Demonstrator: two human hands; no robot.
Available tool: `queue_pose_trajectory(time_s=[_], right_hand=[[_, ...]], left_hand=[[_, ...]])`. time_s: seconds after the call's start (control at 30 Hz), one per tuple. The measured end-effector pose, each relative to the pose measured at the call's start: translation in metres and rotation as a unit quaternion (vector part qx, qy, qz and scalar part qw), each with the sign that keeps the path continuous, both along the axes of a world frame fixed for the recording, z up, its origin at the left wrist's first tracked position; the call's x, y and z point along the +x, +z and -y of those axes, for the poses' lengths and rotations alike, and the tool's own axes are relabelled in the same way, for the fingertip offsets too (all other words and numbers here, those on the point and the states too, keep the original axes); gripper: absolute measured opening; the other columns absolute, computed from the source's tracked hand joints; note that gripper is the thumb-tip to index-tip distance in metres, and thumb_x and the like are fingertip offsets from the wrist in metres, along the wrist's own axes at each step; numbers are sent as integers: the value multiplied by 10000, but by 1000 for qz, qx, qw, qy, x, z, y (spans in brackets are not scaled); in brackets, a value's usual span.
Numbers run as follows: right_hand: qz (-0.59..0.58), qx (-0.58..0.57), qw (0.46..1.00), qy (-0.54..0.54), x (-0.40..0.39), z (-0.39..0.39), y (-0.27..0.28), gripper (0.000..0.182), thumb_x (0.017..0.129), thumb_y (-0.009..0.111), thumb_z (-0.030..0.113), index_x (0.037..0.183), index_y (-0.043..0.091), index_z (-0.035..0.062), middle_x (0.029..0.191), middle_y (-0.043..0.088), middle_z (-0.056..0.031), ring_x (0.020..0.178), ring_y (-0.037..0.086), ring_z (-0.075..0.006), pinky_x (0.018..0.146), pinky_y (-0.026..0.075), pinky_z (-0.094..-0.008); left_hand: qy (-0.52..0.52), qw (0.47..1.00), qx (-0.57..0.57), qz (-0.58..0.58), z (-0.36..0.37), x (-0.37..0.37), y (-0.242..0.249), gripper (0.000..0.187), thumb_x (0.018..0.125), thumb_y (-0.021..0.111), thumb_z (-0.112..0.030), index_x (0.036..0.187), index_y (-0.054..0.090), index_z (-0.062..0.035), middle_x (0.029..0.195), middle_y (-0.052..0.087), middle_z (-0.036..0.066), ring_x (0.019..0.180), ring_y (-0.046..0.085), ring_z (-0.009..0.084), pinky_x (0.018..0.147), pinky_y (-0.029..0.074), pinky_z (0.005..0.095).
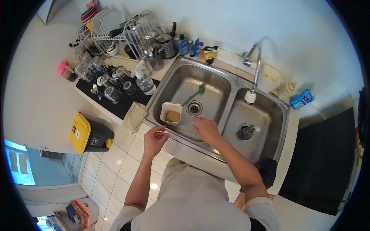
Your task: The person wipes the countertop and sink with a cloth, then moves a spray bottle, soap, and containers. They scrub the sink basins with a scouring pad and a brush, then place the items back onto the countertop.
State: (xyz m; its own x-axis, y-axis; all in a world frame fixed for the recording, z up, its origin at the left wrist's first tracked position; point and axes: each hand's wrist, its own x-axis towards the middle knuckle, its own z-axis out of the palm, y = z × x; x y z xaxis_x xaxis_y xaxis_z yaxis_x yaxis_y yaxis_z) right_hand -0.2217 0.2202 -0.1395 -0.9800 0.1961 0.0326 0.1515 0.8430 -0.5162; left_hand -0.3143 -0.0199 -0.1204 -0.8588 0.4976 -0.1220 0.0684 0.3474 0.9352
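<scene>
Nearest the camera, light shirt of the person, facing a double sink set in the desk. Left hand poised at the front rim, just beside a white container; grip loosely parted, thumb apart from fingers, nothing seen held. Right hand extended over the left basin, near the drain; grip relaxed and apparently unloaded, underside of palm hidden.

Step in hand: judged a pause between grasps in work at the sink. Any lift of the container judged to call for a firm hold on its wall, kept level.

Containers: white container in the left basin, close by the front corner, holding one tan sponge. Green brush lying in the same basin, handle end near or touching the container; cannot tell which. In the right basin, dark mesh item. On the desk, metal holder packed with utensils; spray bottle, fill level unclear.
</scene>
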Motion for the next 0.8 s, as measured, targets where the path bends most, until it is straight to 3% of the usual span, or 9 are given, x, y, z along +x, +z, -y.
queue_pose_trajectory(time_s=[0.03, 0.23, 0.37, 0.43, 0.5, 0.6, 0.63, 0.73, 0.8], right_hand=[[55, 15, 998, 23, -17, 12, -16, 364, 878, 658, 227, 1206, 583, 87, 975, 681, -178, 849, 684, -353, 743, 545, -482], [138, 54, 989, 27, -101, 47, -145, 323, 856, 712, 291, 1076, 653, 63, 906, 697, -174, 855, 681, -379, 744, 544, -485], [71, -44, 994, -63, -107, 47, -171, 291, 854, 719, 286, 973, 679, 23, 824, 677, -215, 799, 676, -391, 712, 533, -472], [27, -131, 985, -112, -103, 42, -130, 249, 871, 694, 244, 894, 683, -3, 828, 663, -258, 804, 673, -402, 712, 520, -462], [31, -142, 980, -135, -94, 34, -106, 263, 874, 709, 250, 863, 669, -10, 814, 660, -253, 752, 664, -387, 663, 511, -428], [6, -139, 975, -170, -70, 20, -65, 313, 861, 740, 292, 853, 657, -9, 758, 655, -229, 688, 657, -354, 625, 503, -396], [-7, -148, 973, -179, -61, 20, -50, 312, 862, 748, 289, 854, 658, -10, 741, 656, -212, 647, 639, -307, 605, 498, -380], [-50, -175, 960, -213, -39, 16, -6, 311, 870, 759, 284, 856, 662, -12, 693, 648, -171, 557, 584, -190, 555, 476, -343], [-73, -204, 946, -240, -26, 12, 18, 316, 880, 751, 288, 856, 667, -15, 662, 630, -154, 542, 542, -145, 535, 454, -333]], left_hand=[[5, 1000, 7, -7, 4, -7, -1, 341, 833, 729, 18, 1155, 625, 58, 1090, 688, 143, 916, 710, 176, 787, 588, 270], [17, 999, 7, -35, 33, -56, 5, 335, 847, 737, -34, 1152, 629, 56, 1088, 688, 158, 904, 707, 183, 761, 590, 280], [-14, 999, -15, -47, 46, -88, -4, 333, 854, 733, -66, 1164, 642, 19, 1104, 682, 134, 922, 694, 181, 781, 585, 310], [-54, 997, -16, -61, 41, -102, -15, 341, 852, 733, -65, 1172, 641, 12, 1103, 677, 134, 918, 693, 183, 774, 584, 314], [-120, 990, -4, -68, 28, -114, -33, 389, 849, 729, -51, 1219, 621, -1, 1172, 643, 148, 959, 682, 196, 775, 582, 311], [-186, 971, -72, -128, -14, -123, -41, 676, 808, 795, -191, 1375, 477, -6, 1308, 552, 196, 1144, 601, 275, 913, 532, 364], [-206, 962, -77, -163, -30, -124, -46, 823, 785, 821, -253, 1446, 399, -5, 1366, 512, 215, 1221, 559, 310, 975, 503, 388], [-247, 960, -76, -104, -76, -114, -41, 1078, 735, 845, -362, 1500, 215, 62, 1437, 441, 260, 1360, 412, 390, 1110, 364, 439], [-303, 949, -49, -70, -97, -107, -25, 1174, 721, 850, -390, 1514, 129, 88, 1475, 395, 292, 1379, 407, 382, 1110, 371, 425]])
